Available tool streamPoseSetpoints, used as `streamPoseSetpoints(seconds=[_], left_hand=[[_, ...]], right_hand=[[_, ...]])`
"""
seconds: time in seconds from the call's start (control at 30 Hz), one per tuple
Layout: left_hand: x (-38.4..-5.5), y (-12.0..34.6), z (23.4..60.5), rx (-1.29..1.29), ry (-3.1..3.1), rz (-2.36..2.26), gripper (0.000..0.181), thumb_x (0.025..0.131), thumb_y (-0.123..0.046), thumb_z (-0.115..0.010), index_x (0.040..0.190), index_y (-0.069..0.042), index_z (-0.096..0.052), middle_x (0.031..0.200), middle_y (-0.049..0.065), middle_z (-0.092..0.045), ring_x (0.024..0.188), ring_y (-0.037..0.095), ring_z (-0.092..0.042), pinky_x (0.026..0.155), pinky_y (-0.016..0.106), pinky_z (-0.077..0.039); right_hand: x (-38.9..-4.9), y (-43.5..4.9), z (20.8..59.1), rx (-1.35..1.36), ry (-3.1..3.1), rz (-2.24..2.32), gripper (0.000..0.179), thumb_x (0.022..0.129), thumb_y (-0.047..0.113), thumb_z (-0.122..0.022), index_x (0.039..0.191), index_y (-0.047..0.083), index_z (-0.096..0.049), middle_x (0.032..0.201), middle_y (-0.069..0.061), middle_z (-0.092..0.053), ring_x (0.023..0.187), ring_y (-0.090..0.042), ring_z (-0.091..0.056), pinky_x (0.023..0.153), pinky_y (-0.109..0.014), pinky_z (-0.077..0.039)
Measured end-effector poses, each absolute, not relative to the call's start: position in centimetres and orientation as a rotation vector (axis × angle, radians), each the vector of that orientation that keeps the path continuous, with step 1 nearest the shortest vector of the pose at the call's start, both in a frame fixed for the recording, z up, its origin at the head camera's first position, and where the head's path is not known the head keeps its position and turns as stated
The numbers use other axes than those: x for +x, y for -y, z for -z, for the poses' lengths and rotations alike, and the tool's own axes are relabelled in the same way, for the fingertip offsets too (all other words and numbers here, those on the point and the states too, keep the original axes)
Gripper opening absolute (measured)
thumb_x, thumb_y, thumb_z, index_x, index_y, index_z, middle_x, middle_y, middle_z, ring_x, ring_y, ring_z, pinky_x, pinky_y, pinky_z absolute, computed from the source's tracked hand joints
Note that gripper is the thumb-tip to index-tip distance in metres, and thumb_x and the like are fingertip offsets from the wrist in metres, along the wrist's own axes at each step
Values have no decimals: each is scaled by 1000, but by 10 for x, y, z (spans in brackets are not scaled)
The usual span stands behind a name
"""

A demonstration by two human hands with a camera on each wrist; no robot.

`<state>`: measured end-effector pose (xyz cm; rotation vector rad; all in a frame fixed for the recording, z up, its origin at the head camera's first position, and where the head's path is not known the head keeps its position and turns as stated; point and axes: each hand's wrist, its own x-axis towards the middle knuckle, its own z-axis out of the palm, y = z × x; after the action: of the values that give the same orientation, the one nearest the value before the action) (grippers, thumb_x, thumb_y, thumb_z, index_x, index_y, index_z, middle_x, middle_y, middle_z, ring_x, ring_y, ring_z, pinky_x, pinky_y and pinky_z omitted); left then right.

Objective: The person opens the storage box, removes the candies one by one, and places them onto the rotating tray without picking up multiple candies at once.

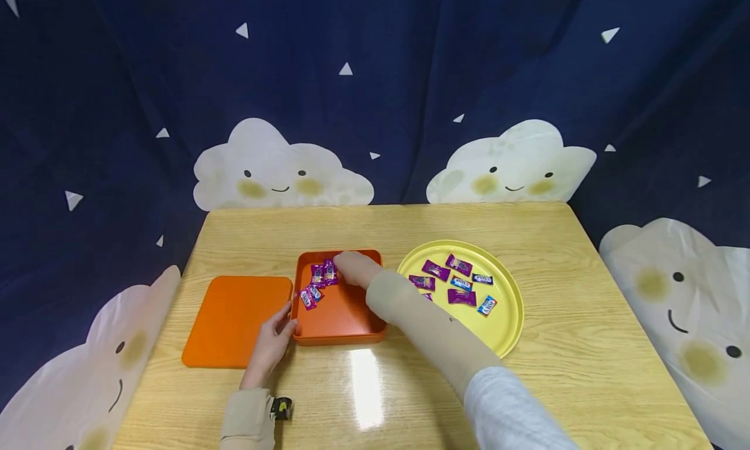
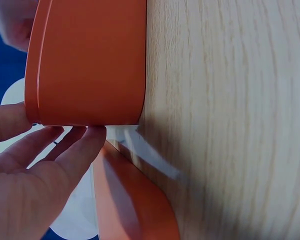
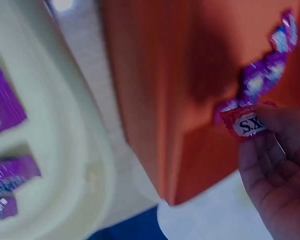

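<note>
In the head view, an orange box (image 1: 340,320) stands open on the table, with several purple-wrapped candies (image 1: 318,275) along its left side. My left hand (image 1: 273,342) holds the box by its left wall, near the front corner. The left wrist view shows the thumb at the rim and the other fingers (image 2: 92,142) against the outer side. My right hand (image 1: 355,267) reaches into the back of the box. There it pinches a small red-wrapped candy (image 3: 247,122) with white lettering between thumb and fingers, over the purple candies.
A round yellow tray (image 1: 512,307) stands right of the box, under my right forearm in the head view. It bears several purple candies (image 1: 459,264) and blue-and-white candies (image 1: 487,305). Left of the box lies a flat orange lid (image 1: 231,320). A dark blue curtain (image 1: 398,79) hangs behind the table.
</note>
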<state>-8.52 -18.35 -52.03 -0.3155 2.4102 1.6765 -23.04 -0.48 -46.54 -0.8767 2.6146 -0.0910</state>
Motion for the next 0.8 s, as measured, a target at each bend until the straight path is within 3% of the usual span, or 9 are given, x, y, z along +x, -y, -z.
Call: streamPoseSetpoints(seconds=[0.13, 0.3, 0.8], left_hand=[[-85, 183, 520, -308, -2417, -1683, 49, 94, -6, -47, 141, 0, -32, 140, 26, -35, 125, 39, -39, 104, 46, -29], [-85, 183, 519, -309, -2420, -1672, 49, 95, -8, -46, 141, -1, -31, 139, 26, -36, 124, 39, -39, 104, 47, -29], [-85, 184, 520, -282, -2427, -1680, 49, 94, -8, -47, 140, 1, -32, 140, 24, -35, 127, 38, -36, 106, 46, -27]], right_hand=[[-235, 2, 454, -883, -2628, 158, 22, 86, 9, -62, 108, 6, -61, 96, -5, -63, 83, -16, -55, 84, -26, -48], [-238, -9, 441, -918, -2675, 239, 15, 83, 0, -61, 97, 4, -62, 86, -5, -61, 75, -17, -51, 72, -24, -48], [-226, -76, 427, -1016, -2743, 430, 13, 73, -13, -57, 77, -1, -58, 71, -8, -55, 69, -22, -51, 66, -31, -46]])
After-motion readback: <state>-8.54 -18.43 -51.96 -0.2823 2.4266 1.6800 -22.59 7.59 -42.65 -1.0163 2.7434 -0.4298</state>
